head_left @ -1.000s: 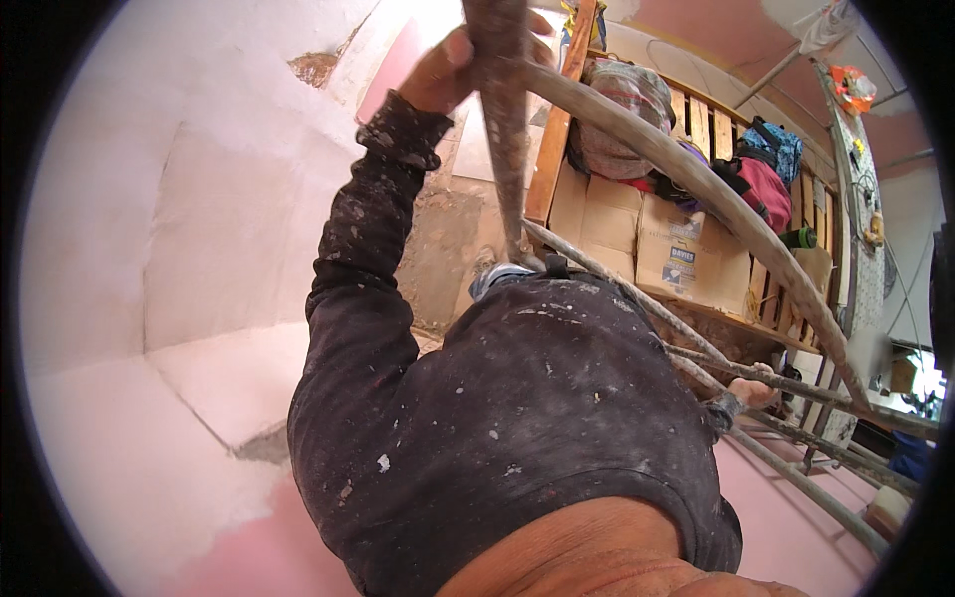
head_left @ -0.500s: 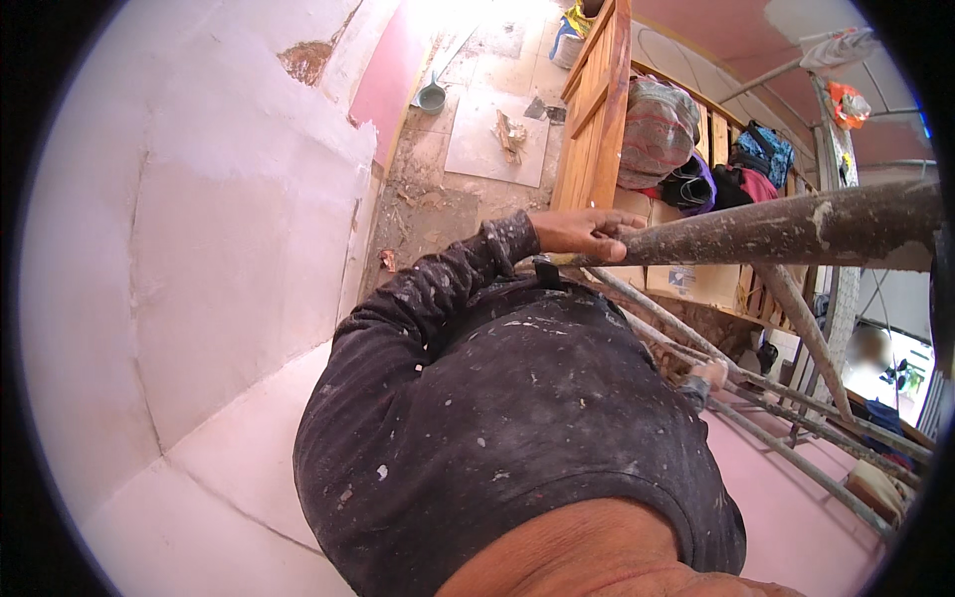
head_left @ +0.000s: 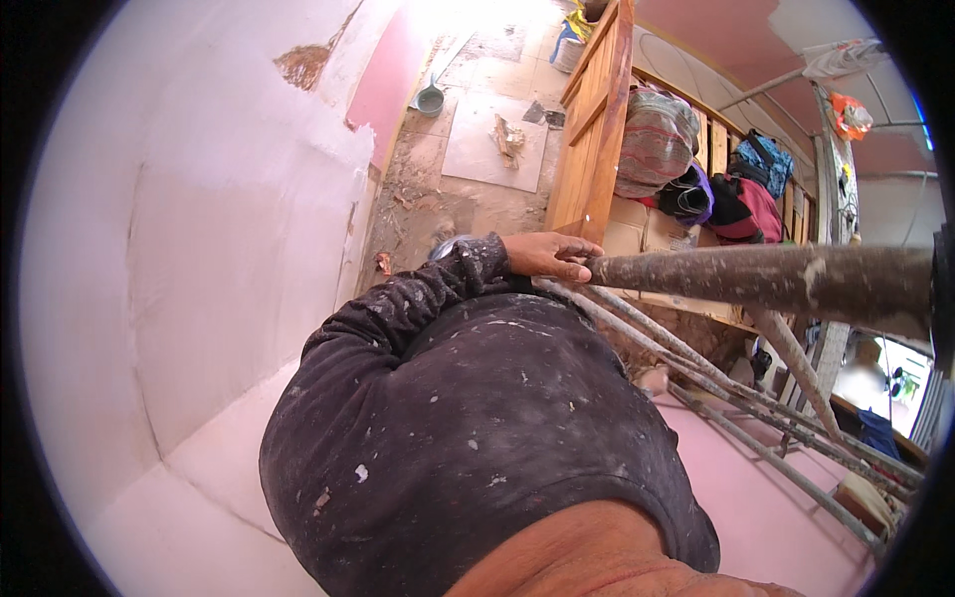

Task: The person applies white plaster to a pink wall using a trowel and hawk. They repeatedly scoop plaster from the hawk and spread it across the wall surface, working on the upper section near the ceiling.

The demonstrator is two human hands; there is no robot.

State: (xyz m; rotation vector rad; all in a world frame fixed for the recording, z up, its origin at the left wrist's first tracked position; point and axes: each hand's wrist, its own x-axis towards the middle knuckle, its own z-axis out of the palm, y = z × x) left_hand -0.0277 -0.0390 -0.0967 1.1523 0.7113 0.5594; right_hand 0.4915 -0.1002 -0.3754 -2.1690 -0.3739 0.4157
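My hand (head_left: 545, 257), mid-frame, rests flat with fingers together on the end of the scaffold pipe (head_left: 766, 281) running right, steadying me; next I'd need a firm wrap-around grip before shifting weight.

Hand (head_left: 545, 256): a second ago clasped high on an upright pole; now lower, resting at end of thick horizontal pole (head_left: 766, 282).

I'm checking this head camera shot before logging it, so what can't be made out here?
- Right hand: not in the head view, so its state is unknown.
- Left hand: its grip on the scaffold pole shows from the back only; palm hidden.
- Pole's far end: cut off by the right rim.
- Body below the dark shirt: hidden by it.
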